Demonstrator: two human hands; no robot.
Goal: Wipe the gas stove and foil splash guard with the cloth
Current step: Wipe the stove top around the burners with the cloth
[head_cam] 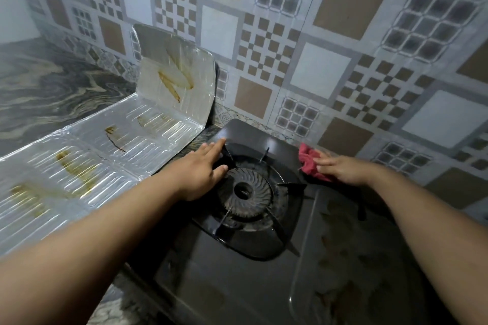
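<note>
the gas stove (264, 285) is a black unit set on a marbled countertop (47, 92), against a patterned tile wall (317, 34). its burner (244, 192) is the reference point for all positions below.

left hand (203, 166): lies flat on the stove top just left of the burner, fingers straight and released, grasping nothing. the fingertips reach the far-left corner of the stove, and the thumb lies next to the burner's edge. one prong of the pan support (264, 208) passes beside the fingers.

right hand (340, 169): sits to the right of the burner and slightly behind it, near the stove's rear edge. its fingers press down on the cloth (310, 162); whether they curl round it cannot be told, as the fingers appear mostly extended over the fabric.

cloth: red, bunched, lying on the stove top at the rear right of the burner, partly under the right hand, close to the tile wall.

foil splash guard (118, 140): left of the burner, beyond the stove's left edge. two long panels lie flat on the countertop; the end panel stands upright, tilted, near the wall. brown grease streaks show on all panels.

stove surface nearer the camera than the burner: brownish smears on the black top, right of centre.
</note>
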